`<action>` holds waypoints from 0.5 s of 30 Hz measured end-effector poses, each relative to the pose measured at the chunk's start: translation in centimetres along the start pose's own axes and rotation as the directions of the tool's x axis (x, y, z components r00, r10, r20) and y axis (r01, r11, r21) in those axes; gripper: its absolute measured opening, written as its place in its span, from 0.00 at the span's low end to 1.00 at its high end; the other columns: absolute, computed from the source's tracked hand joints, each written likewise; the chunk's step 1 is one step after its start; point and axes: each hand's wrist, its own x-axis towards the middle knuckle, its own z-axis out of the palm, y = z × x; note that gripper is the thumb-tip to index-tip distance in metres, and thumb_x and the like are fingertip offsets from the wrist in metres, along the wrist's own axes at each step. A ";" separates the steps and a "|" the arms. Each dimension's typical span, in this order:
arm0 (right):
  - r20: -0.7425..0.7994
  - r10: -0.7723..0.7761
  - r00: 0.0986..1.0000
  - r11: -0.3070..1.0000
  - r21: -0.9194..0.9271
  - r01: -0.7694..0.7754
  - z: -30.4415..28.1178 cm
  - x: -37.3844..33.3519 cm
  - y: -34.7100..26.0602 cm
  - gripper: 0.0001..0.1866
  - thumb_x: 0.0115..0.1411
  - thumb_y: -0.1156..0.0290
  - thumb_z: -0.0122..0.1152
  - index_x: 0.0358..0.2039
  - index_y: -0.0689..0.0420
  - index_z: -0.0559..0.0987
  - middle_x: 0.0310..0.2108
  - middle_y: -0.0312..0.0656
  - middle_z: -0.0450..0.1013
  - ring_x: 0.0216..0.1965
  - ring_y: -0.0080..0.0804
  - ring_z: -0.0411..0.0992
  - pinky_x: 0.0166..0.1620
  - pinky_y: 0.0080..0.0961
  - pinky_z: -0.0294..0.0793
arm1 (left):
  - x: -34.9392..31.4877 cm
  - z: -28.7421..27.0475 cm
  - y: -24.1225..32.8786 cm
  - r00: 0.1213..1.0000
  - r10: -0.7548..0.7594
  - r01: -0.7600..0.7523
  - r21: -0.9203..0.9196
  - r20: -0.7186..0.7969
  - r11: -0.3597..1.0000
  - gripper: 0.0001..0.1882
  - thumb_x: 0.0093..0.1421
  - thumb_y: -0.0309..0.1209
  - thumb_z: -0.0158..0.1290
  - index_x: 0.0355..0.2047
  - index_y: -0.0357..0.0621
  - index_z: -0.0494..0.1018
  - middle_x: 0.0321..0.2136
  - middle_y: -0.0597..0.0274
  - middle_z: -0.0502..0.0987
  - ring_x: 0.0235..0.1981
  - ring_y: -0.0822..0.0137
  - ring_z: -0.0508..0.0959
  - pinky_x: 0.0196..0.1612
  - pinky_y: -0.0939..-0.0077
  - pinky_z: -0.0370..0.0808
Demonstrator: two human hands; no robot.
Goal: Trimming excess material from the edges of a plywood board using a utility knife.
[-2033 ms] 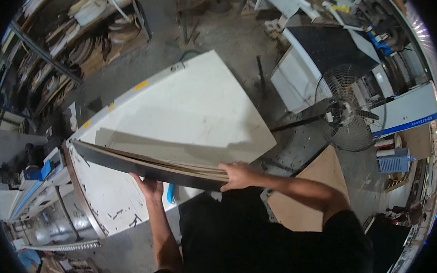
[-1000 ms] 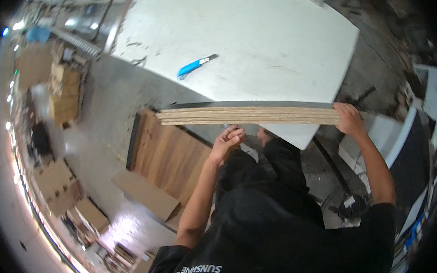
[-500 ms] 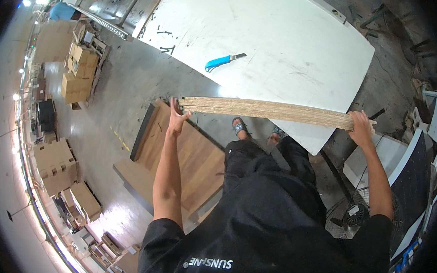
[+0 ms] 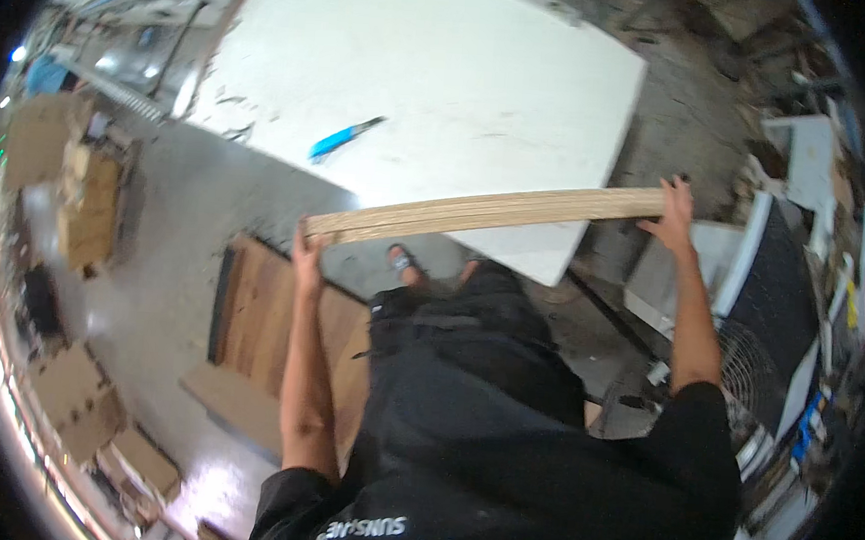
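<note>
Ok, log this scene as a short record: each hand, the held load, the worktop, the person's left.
Left hand: holding the left end of the board stack
Right hand: holding its right end
Load: layered, pale edges showing
White worktop: blue-handled knife lying on it
Person's left: wood-grain panel

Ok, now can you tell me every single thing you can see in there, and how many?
Stack of boards: one, pale tan edges, between the hands; boards too blurred to count
Table: one, white top, ahead of the person
Knife: one, blue handle, lying on the table
Wood-look panel: one, brown, at left
Cardboard boxes: several, tan, far left
Black panel: one, black, at right
Fan: one, dark, at right
Floor: one, grey, all around
Shirt: one, black, bottom
Left hand: one, bare, stack's left end
Right hand: one, bare, stack's right end
</note>
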 end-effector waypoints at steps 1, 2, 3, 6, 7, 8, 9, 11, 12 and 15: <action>0.067 0.049 0.997 0.996 0.074 -0.054 0.3 0.3 0.7 0.66 0.36 0.63 0.89 0.76 0.49 0.60 0.77 0.57 0.49 0.77 0.64 0.46 0.77 0.54 0.47 | 0.0 -0.7 -0.2 0.997 0.022 -0.012 -0.129 0.071 0.992 0.37 0.71 0.37 0.55 0.75 0.37 0.56 0.68 0.50 0.65 0.69 0.56 0.65 0.74 0.57 0.59; 0.067 0.105 0.992 0.972 0.204 -0.117 1.0 -0.6 3.1 0.67 0.38 0.63 0.87 0.78 0.50 0.56 0.77 0.58 0.47 0.78 0.63 0.44 0.78 0.51 0.46 | 0.1 -0.1 -0.1 0.997 0.033 -0.023 -0.144 0.070 0.989 0.36 0.73 0.41 0.51 0.74 0.37 0.56 0.68 0.51 0.66 0.70 0.56 0.64 0.73 0.56 0.58; 0.052 0.181 0.982 0.929 0.318 -0.188 1.9 -1.8 4.9 0.61 0.50 0.58 0.79 0.79 0.54 0.52 0.79 0.58 0.45 0.79 0.58 0.42 0.78 0.49 0.44 | -0.3 1.6 0.8 0.999 -0.050 0.047 -0.159 -0.017 0.986 0.36 0.73 0.45 0.48 0.74 0.37 0.57 0.68 0.52 0.66 0.70 0.56 0.64 0.74 0.56 0.56; 0.188 0.516 0.836 0.327 0.859 -0.395 2.8 -1.5 5.6 0.53 0.63 0.58 0.65 0.80 0.56 0.45 0.80 0.53 0.44 0.80 0.44 0.42 0.78 0.38 0.41 | -0.1 0.1 -0.8 0.998 -0.021 0.009 -0.192 -0.061 0.981 0.37 0.74 0.50 0.46 0.74 0.39 0.58 0.72 0.55 0.63 0.74 0.57 0.60 0.76 0.56 0.52; 0.196 0.530 0.825 0.254 0.892 -0.375 2.9 -1.4 5.4 0.50 0.65 0.59 0.63 0.80 0.58 0.48 0.79 0.52 0.48 0.80 0.42 0.45 0.77 0.36 0.43 | -0.1 0.3 -1.0 0.995 -0.043 0.024 -0.204 -0.088 0.979 0.38 0.74 0.51 0.46 0.74 0.39 0.59 0.73 0.55 0.63 0.74 0.57 0.60 0.77 0.57 0.52; 0.208 0.540 0.815 0.178 0.919 -0.353 3.0 -1.4 5.5 0.46 0.66 0.59 0.60 0.79 0.60 0.51 0.78 0.52 0.51 0.79 0.41 0.48 0.76 0.35 0.46 | -0.1 0.5 -1.3 0.991 -0.068 0.042 -0.214 -0.117 0.976 0.38 0.74 0.53 0.46 0.74 0.39 0.59 0.73 0.55 0.63 0.75 0.57 0.60 0.77 0.58 0.51; 0.204 0.550 0.810 0.179 0.918 -0.353 3.4 -1.4 5.4 0.46 0.66 0.59 0.60 0.79 0.60 0.51 0.78 0.52 0.51 0.79 0.41 0.48 0.76 0.35 0.46 | 0.2 0.7 -1.6 0.992 -0.070 0.046 -0.215 -0.105 0.975 0.38 0.74 0.53 0.46 0.74 0.39 0.59 0.73 0.55 0.63 0.75 0.57 0.60 0.77 0.58 0.51; 0.153 0.572 0.806 0.173 0.938 -0.301 4.1 -1.3 5.5 0.40 0.68 0.61 0.57 0.76 0.63 0.58 0.75 0.48 0.60 0.76 0.38 0.56 0.75 0.32 0.50 | 0.7 1.0 -1.9 0.989 -0.104 0.080 -0.215 -0.105 0.973 0.38 0.74 0.54 0.45 0.73 0.40 0.61 0.73 0.55 0.64 0.75 0.58 0.60 0.77 0.59 0.51; 0.152 0.574 0.805 0.172 0.938 -0.300 4.3 -1.3 6.0 0.40 0.68 0.61 0.57 0.76 0.63 0.58 0.75 0.48 0.60 0.76 0.38 0.56 0.75 0.32 0.50 | 0.7 1.2 -1.8 0.989 -0.102 0.078 -0.214 -0.102 0.974 0.38 0.74 0.54 0.45 0.73 0.40 0.61 0.73 0.55 0.64 0.75 0.58 0.60 0.77 0.59 0.51; 0.150 0.545 0.825 0.205 0.930 -0.305 4.6 -1.2 7.1 0.36 0.70 0.63 0.54 0.75 0.64 0.62 0.72 0.45 0.63 0.73 0.37 0.60 0.74 0.29 0.52 | 0.6 0.8 -1.6 0.988 -0.085 0.058 -0.197 -0.129 0.979 0.37 0.75 0.55 0.44 0.72 0.40 0.64 0.71 0.55 0.66 0.74 0.59 0.62 0.76 0.59 0.52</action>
